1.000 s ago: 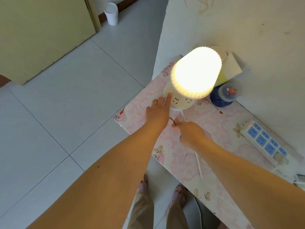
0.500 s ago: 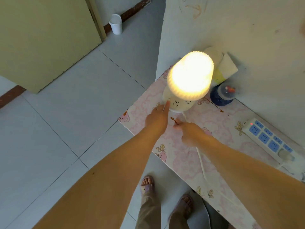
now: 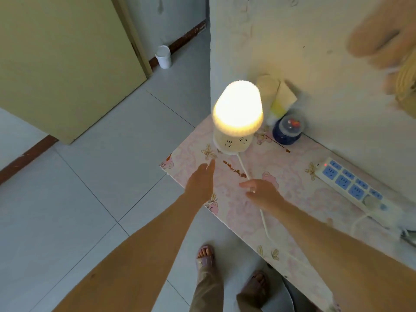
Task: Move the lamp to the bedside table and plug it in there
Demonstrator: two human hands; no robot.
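The lamp [image 3: 237, 109] stands lit at the far left of the pink patterned bedside table [image 3: 292, 199], its white base [image 3: 231, 143] on the tabletop. Its white cord [image 3: 244, 167] runs toward me under my right hand and along the table's front. A white plug [image 3: 369, 201] sits in the blue-and-white power strip [image 3: 346, 183], whose red light is on. My left hand [image 3: 201, 181] hovers open over the table's front edge, a short way short of the base. My right hand [image 3: 263, 192] lies over the cord with loose fingers.
A blue jar [image 3: 287, 131] and a folded yellow-white packet [image 3: 279, 102] stand against the wall behind the lamp. A white cup [image 3: 163, 56] sits on the tiled floor beside a yellow door [image 3: 67, 64]. A blurred tan shape [image 3: 387, 41] fills the top right corner.
My left hand has drawn back from the lamp's base toward the table edge. My right hand has loosened from its pinch at the cord and slid back along it.
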